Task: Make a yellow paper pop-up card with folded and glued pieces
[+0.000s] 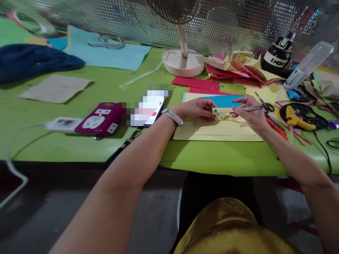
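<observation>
My left hand (199, 108) pinches the left end of a small yellow paper piece (225, 116) that has little blue squares near that end. In my right hand (251, 114) is a pair of metal tweezers (254, 108), its tips pointing left over the yellow piece. Whether the tips grip anything is too small to tell. Both hands are above a stack of pale yellow paper (222, 136), with a blue sheet (221, 101) behind them.
Scissors (268, 107), a yellow glue gun (293, 118) and a red-handled tool (277, 128) lie to the right. Coloured paper scraps (238, 68) and a black bottle (275, 58) are behind. Leftward are a phone (149, 107), a purple power strip (102, 118) and a fan base (182, 65).
</observation>
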{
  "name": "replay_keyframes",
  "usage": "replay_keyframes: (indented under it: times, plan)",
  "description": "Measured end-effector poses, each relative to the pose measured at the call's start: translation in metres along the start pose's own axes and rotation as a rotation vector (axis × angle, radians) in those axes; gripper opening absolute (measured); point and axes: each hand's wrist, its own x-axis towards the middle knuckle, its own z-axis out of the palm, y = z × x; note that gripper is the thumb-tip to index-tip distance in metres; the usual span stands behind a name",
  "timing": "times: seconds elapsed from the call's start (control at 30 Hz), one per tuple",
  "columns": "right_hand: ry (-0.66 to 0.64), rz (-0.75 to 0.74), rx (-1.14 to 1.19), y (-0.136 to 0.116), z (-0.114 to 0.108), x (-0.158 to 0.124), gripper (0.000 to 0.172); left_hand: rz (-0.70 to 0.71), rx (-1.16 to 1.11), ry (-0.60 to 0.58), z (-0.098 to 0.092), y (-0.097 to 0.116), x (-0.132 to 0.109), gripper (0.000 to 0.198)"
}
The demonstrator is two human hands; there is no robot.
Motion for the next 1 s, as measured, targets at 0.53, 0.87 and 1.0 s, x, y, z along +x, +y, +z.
replay_keyframes:
  times: [0.53, 0.87, 1.0]
  plan:
    - [-0.046, -0.015, -0.038, 0.0024, 0.0012, 0.0034, 0.040, -0.002, 0.065, -0.012, -0.0026, -0.0001, 0.0001, 0.030]
    - [-0.052, -0.006, -0.024, -0.0011, 0.0046, 0.0043, 0.049, -0.028, 0.048, 0.012, -0.0006, 0.0011, 0.0001, 0.033]
    - [-0.038, -0.003, -0.022, -0.0028, 0.0050, 0.0045, 0.050, -0.039, 0.051, 0.021, 0.0004, 0.0033, -0.0011, 0.031]
